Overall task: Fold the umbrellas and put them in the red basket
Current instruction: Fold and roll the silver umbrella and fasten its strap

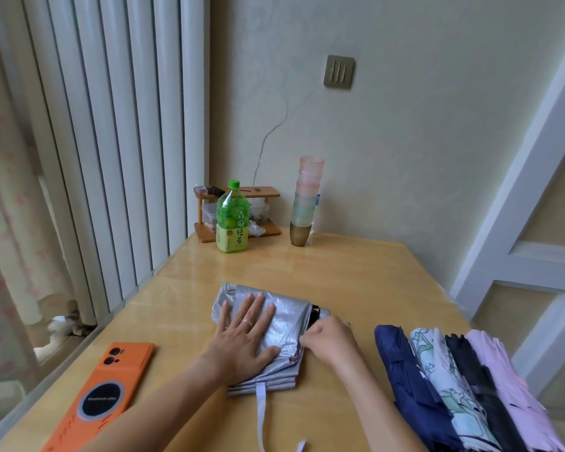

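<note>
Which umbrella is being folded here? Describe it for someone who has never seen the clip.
On the wooden table, look between the orange phone and the row of four umbrellas. The silver umbrella lies there under the flat left hand, the right hand pinching its edge. It alone is shiny silver, with a white strap.

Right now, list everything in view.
silver umbrella: one, silver, table centre
navy umbrella: one, navy, table right
patterned umbrella: one, white-green, beside navy
black umbrella: one, black, next right
pink umbrella: one, pink, rightmost
phone: one, orange, table left
bottle: one, green, table far side
rack: one, wooden, behind bottle
cups: stack, pink, green, brown, beside rack
switch: one, bronze, wall
table: one, tan
left hand: flat on silver umbrella
right hand: pinches its edge
</note>
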